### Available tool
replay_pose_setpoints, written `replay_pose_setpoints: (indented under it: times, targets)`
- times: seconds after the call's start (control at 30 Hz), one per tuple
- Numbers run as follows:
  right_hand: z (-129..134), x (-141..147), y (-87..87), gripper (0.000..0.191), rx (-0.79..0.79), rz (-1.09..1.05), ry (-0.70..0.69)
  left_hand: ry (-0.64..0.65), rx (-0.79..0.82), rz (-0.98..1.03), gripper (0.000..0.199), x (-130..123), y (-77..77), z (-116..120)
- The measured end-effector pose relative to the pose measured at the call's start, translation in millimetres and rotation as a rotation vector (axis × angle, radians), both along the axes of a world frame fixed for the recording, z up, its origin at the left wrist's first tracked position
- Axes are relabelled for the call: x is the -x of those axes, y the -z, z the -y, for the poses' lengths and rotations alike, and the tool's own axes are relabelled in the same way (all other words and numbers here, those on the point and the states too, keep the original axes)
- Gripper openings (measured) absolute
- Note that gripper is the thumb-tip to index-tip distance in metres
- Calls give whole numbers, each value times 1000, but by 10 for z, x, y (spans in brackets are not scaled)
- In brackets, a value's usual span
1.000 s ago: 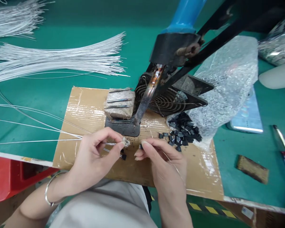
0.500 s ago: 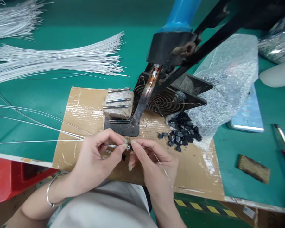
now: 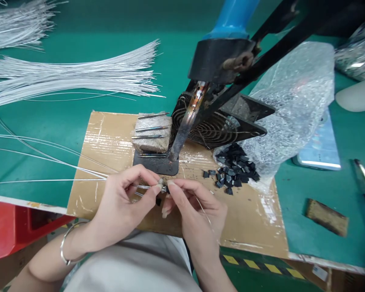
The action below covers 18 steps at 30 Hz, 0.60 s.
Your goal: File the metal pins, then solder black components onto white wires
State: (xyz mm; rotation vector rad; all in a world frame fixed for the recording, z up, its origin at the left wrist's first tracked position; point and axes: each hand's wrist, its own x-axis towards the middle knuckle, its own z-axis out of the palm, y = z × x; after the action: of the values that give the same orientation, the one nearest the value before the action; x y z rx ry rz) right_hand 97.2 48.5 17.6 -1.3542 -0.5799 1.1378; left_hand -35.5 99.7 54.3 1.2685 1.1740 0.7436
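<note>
From the left edge of the tabletop [image 3: 48, 117], loose white wires [image 3: 48, 181] run over the left edge of the cardboard sheet [image 3: 255, 227] to the left hand [image 3: 124, 215], its thumb and forefinger pinching a pale tuft [image 3: 162, 182] and wire ends. Above the cardboard's front half, just beside the tuft, a small black piece [image 3: 166, 189] sits pinched in the fingertips of the right hand [image 3: 200, 211]; a thin wire [image 3: 204, 210] runs along that hand. Farther right, loose black pieces [image 3: 235, 166] lie heaped near the cardboard's right edge, beside a clear plastic bag [image 3: 295, 105].
</note>
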Motion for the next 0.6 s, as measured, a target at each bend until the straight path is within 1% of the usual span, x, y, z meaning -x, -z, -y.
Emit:
replay_pose_setpoints:
  times: [0.23, 0.6]
  targets:
    - [10, 0, -5, 9, -17, 30, 15, 1, 1, 11, 14, -13, 3, 3]
    - [18, 19, 18, 9, -16, 13, 30, 0, -9, 11, 14, -17, 0, 17]
